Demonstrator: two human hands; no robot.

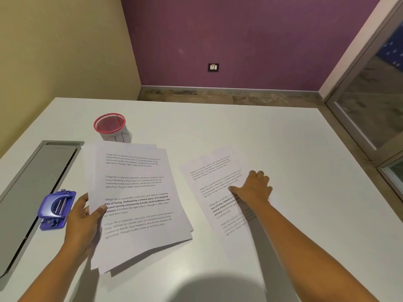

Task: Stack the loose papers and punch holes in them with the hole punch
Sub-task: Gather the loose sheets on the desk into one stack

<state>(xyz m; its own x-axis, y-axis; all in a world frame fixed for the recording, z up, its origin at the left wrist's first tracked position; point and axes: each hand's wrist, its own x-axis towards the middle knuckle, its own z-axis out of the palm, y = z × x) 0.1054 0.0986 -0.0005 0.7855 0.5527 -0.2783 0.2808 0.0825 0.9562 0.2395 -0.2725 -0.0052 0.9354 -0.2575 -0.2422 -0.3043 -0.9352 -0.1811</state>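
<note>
Step in hand, as judged: the last stray page is to be gathered. The stack (pixel 139 203) is pinched at its left edge by the left hand (pixel 84 216), thumb on top and fingers underneath. Its sheets are fanned and skewed, corners not aligned. The loose sheet (pixel 209 171) lies flat on the desk (pixel 283 138), apart from the stack to the right. The right hand (pixel 254 189) is set on it, thumb stretched flat, fingers bent down; whether an edge is pinched can't be told.

To be done well, one edge should prob. be curled up before lifting, b/c thin paper clings to a smooth top. The lot should then be tapped square on a long edge.

The hole punch (pixel 55 211), blue plastic w/ metal parts, sits just left of the left hand, at the edge of a grey flap (pixel 32 182). Paper is thin, white, matte, printed. A red mesh cup (pixel 109 125) stands behind the stack.
</note>
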